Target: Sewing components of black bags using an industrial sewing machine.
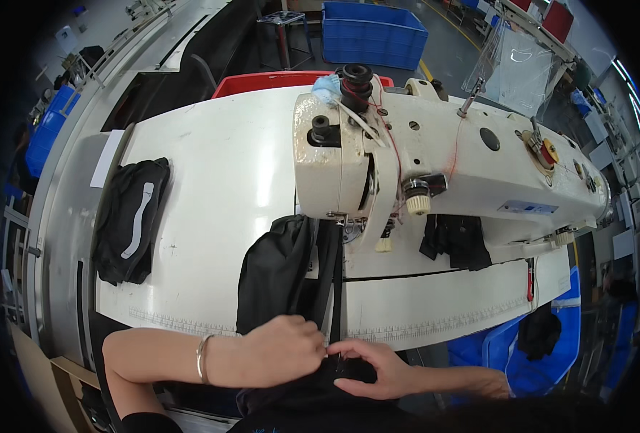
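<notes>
A black fabric piece [277, 263] lies under the needle area of a white sewing machine [471, 151] and runs down over the table's front edge towards me. Beside it, a narrow black strip [337, 289] stretches from the presser foot to my hands. My left hand [280, 353], a bangle on its wrist, is closed on the near part of the black fabric, its fingertips hidden. Close against it, my right hand [378, 369] has thumb and index finger spread apart over the black cloth, the index tip nearly touching the left hand.
A folded black garment [132, 220] with a pale strip lies on the left of the white table [212, 166]. Black cloth [456, 242] sits under the machine arm. Red-handled snips [530, 280] lie at the right edge. A blue bin [572, 325] stands below right.
</notes>
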`<control>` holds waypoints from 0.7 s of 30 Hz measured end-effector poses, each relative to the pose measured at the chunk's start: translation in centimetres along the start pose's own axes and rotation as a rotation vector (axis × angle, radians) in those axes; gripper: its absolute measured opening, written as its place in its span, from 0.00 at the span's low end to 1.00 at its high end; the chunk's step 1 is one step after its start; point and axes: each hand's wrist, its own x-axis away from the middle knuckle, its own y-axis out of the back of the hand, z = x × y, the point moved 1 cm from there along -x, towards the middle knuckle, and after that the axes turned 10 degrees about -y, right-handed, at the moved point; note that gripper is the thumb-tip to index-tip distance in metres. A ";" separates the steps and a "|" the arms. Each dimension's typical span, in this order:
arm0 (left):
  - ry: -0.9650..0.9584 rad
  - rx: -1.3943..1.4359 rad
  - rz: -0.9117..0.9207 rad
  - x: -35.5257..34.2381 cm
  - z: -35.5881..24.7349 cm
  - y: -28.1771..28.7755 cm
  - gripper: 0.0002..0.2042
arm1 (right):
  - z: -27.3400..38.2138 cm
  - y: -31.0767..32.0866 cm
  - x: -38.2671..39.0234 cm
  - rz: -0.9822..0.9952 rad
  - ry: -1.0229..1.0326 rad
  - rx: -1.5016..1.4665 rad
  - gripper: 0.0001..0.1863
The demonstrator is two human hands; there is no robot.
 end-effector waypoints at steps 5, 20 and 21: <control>0.138 -0.279 -0.280 0.7 -3.6 -3.1 0.08 | 0.4 -0.9 1.7 -0.018 -0.075 0.251 0.36; 0.766 0.816 -1.590 5.3 8.3 0.1 0.06 | -1.2 -0.5 1.3 -0.258 0.502 1.413 0.15; 0.721 0.974 -1.623 6.1 10.5 0.9 0.08 | -1.2 -0.4 1.2 -0.227 0.511 1.416 0.15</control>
